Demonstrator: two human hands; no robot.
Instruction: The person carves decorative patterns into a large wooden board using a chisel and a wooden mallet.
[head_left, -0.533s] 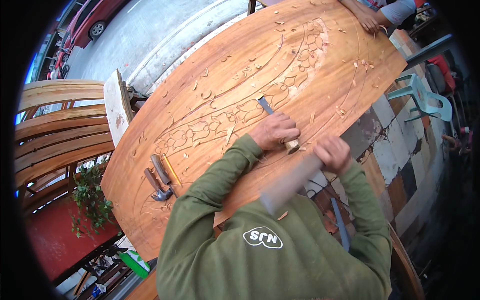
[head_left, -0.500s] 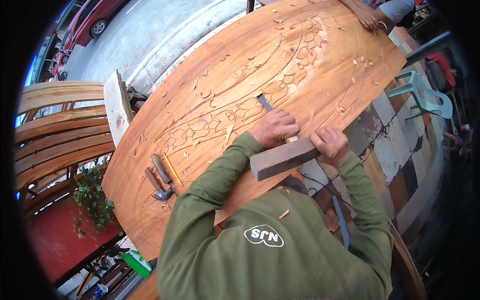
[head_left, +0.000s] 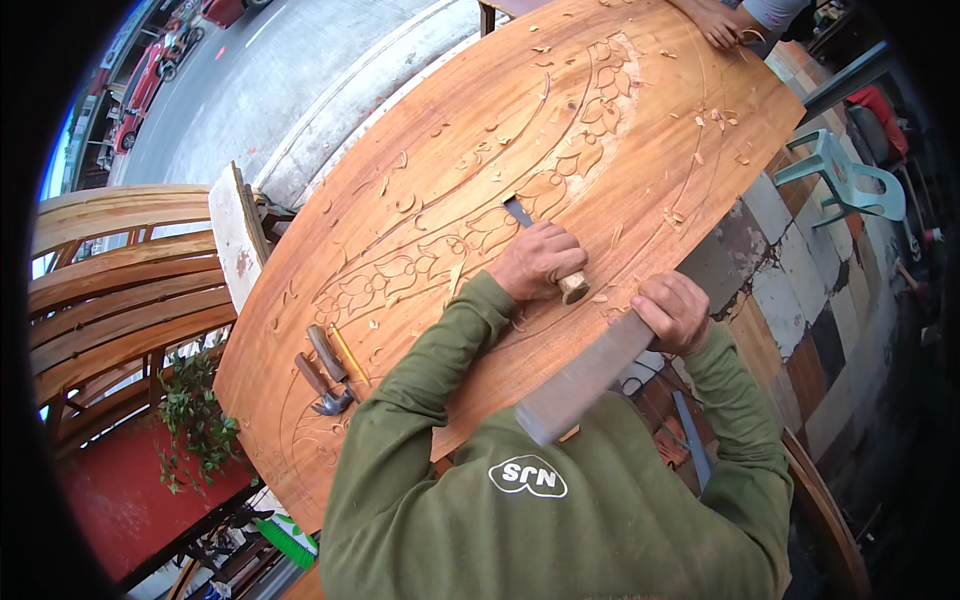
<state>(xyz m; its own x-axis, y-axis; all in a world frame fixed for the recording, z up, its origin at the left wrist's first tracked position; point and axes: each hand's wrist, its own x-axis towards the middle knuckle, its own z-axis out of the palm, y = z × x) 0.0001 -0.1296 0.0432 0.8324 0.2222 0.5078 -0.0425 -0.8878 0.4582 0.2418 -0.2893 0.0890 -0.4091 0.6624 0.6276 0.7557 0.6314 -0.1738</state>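
My left hand (head_left: 541,262) is closed around a wood chisel (head_left: 517,210), its flat blade resting on the carved band of a large wooden panel (head_left: 450,130). The end of its pale wooden handle sticks out below my fist. In my right hand (head_left: 674,312) I grip one end of a long rectangular wooden block (head_left: 585,380), blurred by motion and apart from the chisel. Leaves and flowers are carved along the panel, with curled shavings (head_left: 405,203) scattered over it.
On the panel's left lie a claw hammer (head_left: 332,402), a wooden-handled tool (head_left: 326,352) and a yellow pencil (head_left: 348,353). Another person's hand (head_left: 720,25) rests at the far edge. Around stand a green plastic chair (head_left: 850,180), a slatted wooden bench (head_left: 130,265) and a leafy plant (head_left: 195,415).
The wooden block has swung down and back from the chisel handle, uncovering the handle's end. My right hand has shifted slightly; my left still grips the chisel.
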